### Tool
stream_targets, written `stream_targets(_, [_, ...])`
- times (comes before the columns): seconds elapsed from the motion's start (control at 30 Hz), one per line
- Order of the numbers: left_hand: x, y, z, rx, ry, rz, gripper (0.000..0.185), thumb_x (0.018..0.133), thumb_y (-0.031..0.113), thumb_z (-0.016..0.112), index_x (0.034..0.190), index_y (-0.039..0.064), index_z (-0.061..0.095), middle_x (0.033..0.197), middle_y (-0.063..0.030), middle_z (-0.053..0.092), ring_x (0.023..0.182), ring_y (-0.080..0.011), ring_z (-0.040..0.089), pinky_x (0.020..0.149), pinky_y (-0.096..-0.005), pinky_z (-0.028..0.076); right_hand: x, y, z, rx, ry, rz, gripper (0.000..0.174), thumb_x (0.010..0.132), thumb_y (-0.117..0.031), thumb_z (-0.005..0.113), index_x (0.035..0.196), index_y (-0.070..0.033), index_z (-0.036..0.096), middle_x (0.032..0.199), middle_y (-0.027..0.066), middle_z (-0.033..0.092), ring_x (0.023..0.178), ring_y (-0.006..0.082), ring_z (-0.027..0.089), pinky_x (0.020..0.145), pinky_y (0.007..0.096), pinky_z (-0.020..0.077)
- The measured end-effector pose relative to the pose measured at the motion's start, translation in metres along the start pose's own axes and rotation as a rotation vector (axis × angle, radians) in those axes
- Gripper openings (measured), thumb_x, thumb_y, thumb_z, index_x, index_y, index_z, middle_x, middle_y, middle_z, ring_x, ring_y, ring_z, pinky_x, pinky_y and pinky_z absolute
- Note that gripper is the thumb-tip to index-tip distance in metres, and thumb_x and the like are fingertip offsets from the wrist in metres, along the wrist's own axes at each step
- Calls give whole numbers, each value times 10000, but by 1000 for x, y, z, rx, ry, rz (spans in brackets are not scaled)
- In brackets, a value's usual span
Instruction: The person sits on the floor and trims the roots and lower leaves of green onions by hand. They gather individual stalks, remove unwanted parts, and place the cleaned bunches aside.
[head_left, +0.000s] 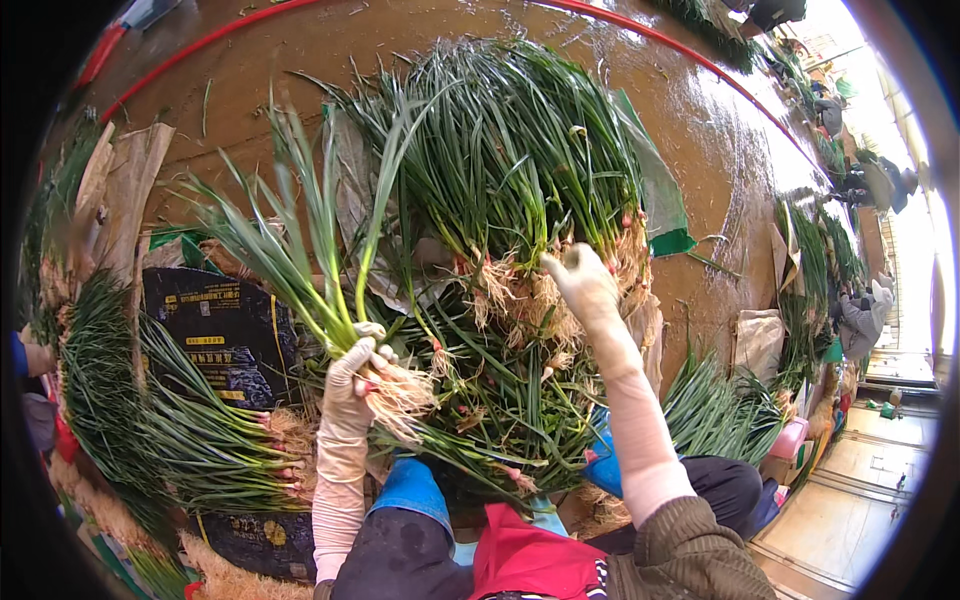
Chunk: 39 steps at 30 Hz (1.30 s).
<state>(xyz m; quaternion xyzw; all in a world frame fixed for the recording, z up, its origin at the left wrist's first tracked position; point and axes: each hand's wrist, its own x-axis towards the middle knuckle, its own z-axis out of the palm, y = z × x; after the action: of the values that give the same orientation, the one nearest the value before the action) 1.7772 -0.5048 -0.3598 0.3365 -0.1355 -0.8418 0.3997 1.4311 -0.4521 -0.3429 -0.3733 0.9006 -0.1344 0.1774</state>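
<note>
My left hand, in a pale glove, is closed around a small bunch of green garlic. Its leaves lean up and left, and the pinkish bulbs and stringy roots stick out to the right of the fist. My right hand, gloved too, is at the root end of a large heap of green garlic. The fingers are bent among the stalks and roots; whether they grip a stalk is hidden. Between my arms lies a loose pile of green leaves and trimmings, with a few single plants on it.
To my left, a sorted bundle of green garlic lies by black printed sacking. More green garlic lies at right. A red hose curves across the wet brown floor. Other people work at far right.
</note>
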Motion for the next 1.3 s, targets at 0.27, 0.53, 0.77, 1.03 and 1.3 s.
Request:
stream_targets(0.27, [-6, -38, -47, -30, 118, -153, 262, 887, 47, 611, 1144, 4, 592, 980, -120, 658, 729, -179, 640, 784, -373, 543, 73, 1, 11, 536, -204, 117, 206, 933, -234, 592, 979, -37, 629, 813, 66, 669, 634, 99, 589, 536, 289, 505])
stream_targets(0.53, [-10, -44, -61, -134, 2, -241, 515, 920, 96, 576, 1414, 110, 431, 1149, -152, 634, 808, -154, 625, 768, -333, 535, -6, 64, 5, 1497, -427, 121, 225, 962, -197, 563, 1096, -24, 616, 883, 41, 673, 723, 135, 623, 648, 285, 528])
stream_targets(0.77, [-14, -36, -58, -169, -55, -144, 567, 933, 109, 554, 1460, 124, 347, 1145, -74, 651, 808, -182, 642, 816, -372, 544, -55, 51, 23, 1431, -511, 196, 236, 972, -144, 542, 1183, -42, 569, 850, 12, 654, 660, 89, 600, 567, 219, 500])
stream_targets(1.03, [-26, 13, 2, -253, -146, -39, 652, 942, 91, 544, 1501, 244, 247, 1100, -29, 628, 823, -157, 606, 912, -432, 493, -194, -11, 72, -489, -1251, -630, 252, 787, -115, 602, 1037, -107, 632, 953, 121, 679, 916, 311, 667, 782, 382, 540])
stream_targets(1.3, [-9, -3, 5, -156, -113, 1, 665, 936, 134, 562, 1504, 156, 215, 944, -26, 623, 751, -139, 618, 813, -386, 532, -79, -8, 28, -72, -692, -1049, 412, 876, -495, 561, 942, -99, 654, 904, 137, 659, 842, 296, 639, 725, 406, 520])
